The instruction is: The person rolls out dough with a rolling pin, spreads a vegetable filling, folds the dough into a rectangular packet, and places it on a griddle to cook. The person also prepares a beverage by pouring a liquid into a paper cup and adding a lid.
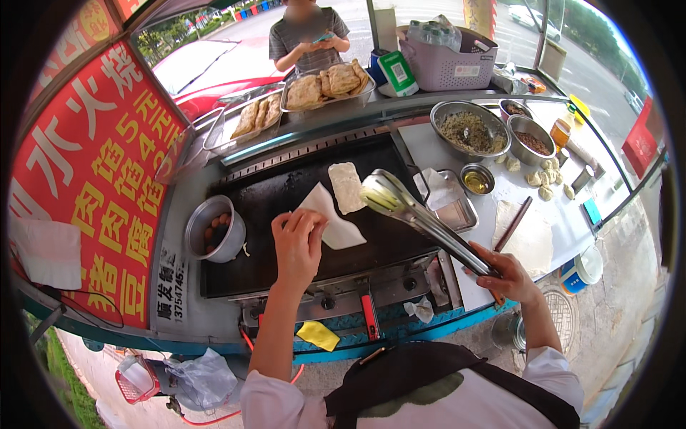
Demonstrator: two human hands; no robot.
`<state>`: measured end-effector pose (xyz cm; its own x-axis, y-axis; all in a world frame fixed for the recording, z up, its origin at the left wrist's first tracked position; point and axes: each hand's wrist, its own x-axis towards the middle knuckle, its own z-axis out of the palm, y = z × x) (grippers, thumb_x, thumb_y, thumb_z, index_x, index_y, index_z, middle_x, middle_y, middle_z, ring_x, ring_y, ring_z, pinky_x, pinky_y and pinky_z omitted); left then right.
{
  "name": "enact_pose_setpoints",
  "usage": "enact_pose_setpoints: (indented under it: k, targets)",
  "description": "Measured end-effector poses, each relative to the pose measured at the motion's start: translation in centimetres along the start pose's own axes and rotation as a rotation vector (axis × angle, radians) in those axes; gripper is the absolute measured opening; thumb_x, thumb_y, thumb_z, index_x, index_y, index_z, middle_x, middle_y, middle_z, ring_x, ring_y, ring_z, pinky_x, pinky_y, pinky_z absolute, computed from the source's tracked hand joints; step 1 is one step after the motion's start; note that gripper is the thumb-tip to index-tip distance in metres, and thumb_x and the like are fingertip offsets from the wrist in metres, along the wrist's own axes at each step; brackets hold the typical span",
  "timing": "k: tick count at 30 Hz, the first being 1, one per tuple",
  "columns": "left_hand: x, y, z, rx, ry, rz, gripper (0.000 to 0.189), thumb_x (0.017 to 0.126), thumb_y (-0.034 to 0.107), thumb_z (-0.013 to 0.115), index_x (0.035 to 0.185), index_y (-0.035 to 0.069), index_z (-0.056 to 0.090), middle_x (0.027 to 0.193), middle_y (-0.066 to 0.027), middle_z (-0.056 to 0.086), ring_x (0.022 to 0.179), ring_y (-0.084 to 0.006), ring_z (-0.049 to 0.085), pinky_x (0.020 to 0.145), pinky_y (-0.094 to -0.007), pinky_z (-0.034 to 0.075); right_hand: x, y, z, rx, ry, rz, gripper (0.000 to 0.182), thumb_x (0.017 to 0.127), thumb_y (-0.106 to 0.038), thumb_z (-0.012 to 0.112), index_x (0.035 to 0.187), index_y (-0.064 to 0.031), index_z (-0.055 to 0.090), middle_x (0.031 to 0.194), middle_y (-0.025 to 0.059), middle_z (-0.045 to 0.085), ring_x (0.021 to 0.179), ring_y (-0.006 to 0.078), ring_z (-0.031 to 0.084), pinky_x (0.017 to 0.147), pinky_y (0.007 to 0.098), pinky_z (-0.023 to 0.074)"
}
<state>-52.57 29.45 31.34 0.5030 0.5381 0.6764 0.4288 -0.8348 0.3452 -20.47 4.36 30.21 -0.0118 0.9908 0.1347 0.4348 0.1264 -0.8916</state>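
A white paper bag or sheet (338,229) is pinched in the fingers of my left hand (299,241), above the black flat griddle (257,198). My right hand (506,274) grips the handle end of long metal tongs (429,221), which reach up and left over the griddle. The slotted head of the tongs comes close to a pale rectangular flatbread (346,187) lying on the hot plate; whether they touch, I cannot tell. Left of my left hand, a deep metal pot (236,228) holding brown eggs stands by the griddle's edge.
Baked flatbreads fill trays (328,86) on the raised shelf, with a person (308,37) behind. On the right counter are a bowl of filling (469,131), an oil bowl (477,179), dough balls (546,177), rolled dough (528,236) and a rolling pin (513,224). A paper-lined tray (455,206) adjoins the griddle.
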Motion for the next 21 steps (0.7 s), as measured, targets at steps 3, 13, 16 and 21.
enact_pose_setpoints:
  k: [3,13,16,21]
  targets:
    - [0.8,-1.4,-1.1,-0.026,0.048,0.028,0.005,0.086,0.006,0.063,0.088,0.008,0.060,0.088,-0.0034,0.062,0.084,-0.0250,0.055,0.087,-0.0376,0.035,2.9,-2.6,0.8,-0.154,-0.043,-0.107,0.067,0.083,-0.007,0.071,0.144,0.0008,0.043,0.104,0.0150,0.070,0.088,0.0229,0.069,0.083,0.0321,0.0505]
    - [-0.2,-6.9,-3.3,0.071,0.024,-0.005,0.004,0.087,0.007,0.062,0.088,0.010,0.061,0.087,-0.0019,0.062,0.085,-0.0203,0.060,0.085,-0.0376,0.035,7.9,-7.1,4.0,-0.314,-0.109,0.058,0.069,0.079,-0.002,0.073,0.143,-0.0014,0.045,0.102,0.0110,0.071,0.085,0.0204,0.068,0.080,0.0306,0.0508]
    - [-0.1,-8.0,-3.6,0.002,0.046,-0.006,0.004,0.088,0.008,0.061,0.089,0.011,0.062,0.087,-0.0013,0.061,0.082,-0.0205,0.060,0.087,-0.0396,0.034,9.3,-7.3,4.8,-0.405,-0.115,0.021,0.069,0.080,-0.004,0.073,0.143,-0.0017,0.045,0.098,0.0111,0.070,0.083,0.0218,0.067,0.078,0.0309,0.0507]
    - [1.1,-9.6,-3.4,-0.087,-0.017,0.097,0.007,0.085,0.005,0.062,0.089,0.010,0.063,0.091,-0.0044,0.066,0.089,-0.0246,0.061,0.091,-0.0398,0.035,12.0,-7.2,5.0,-0.414,-0.150,0.070,0.068,0.082,-0.012,0.074,0.143,-0.0041,0.045,0.095,0.0136,0.070,0.080,0.0232,0.066,0.075,0.0326,0.0503]
